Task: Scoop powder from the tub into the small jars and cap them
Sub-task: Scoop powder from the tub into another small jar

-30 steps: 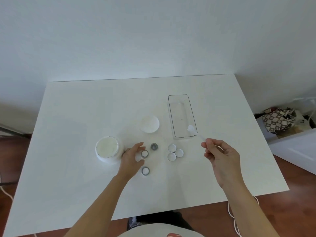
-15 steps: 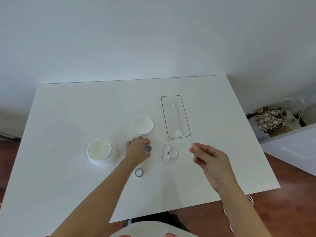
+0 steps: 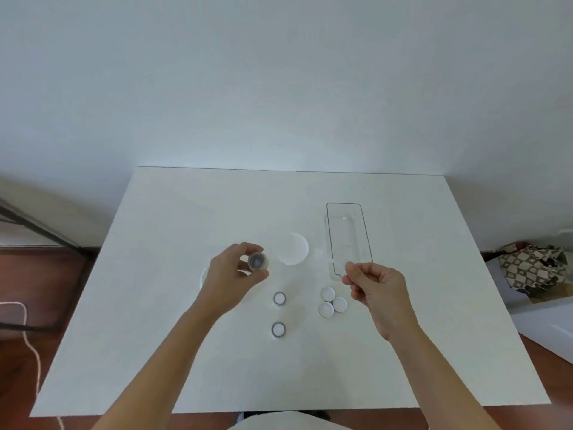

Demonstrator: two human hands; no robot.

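The left hand (image 3: pixel 231 271) holds a small jar (image 3: pixel 258 261) lifted off the white counter (image 3: pixel 173 305), its grip pinching the jar between thumb and fingertips, the jar tipped so its dark mouth faces the camera. The right hand (image 3: pixel 376 288) is raised near the clear tray (image 3: pixel 366 231), its grip pinching the thin handle of a scoop (image 3: pixel 325 255); the scoop's pale, blurred bowl points left, hanging between the tray and the tub lid (image 3: pixel 293 248). Whether powder sits in the bowl cannot be told.

The tub (image 3: pixel 203 276) is almost wholly hidden behind the left hand; only a sliver of its white rim shows at the hand's left edge. The lid lies flat on the counter, just right of the held jar and left of the tray.

Two more open jars stand on the counter near the person, one (image 3: pixel 279 298) behind the other (image 3: pixel 278 329), both showing white inside. To their right three white caps (image 3: pixel 331 302) lie clustered and touching, just below the right hand.

Off the counter's right edge, a patterned bag (image 3: pixel 533 268) rests on the floor. A white cord (image 3: pixel 29 346) trails at the left.
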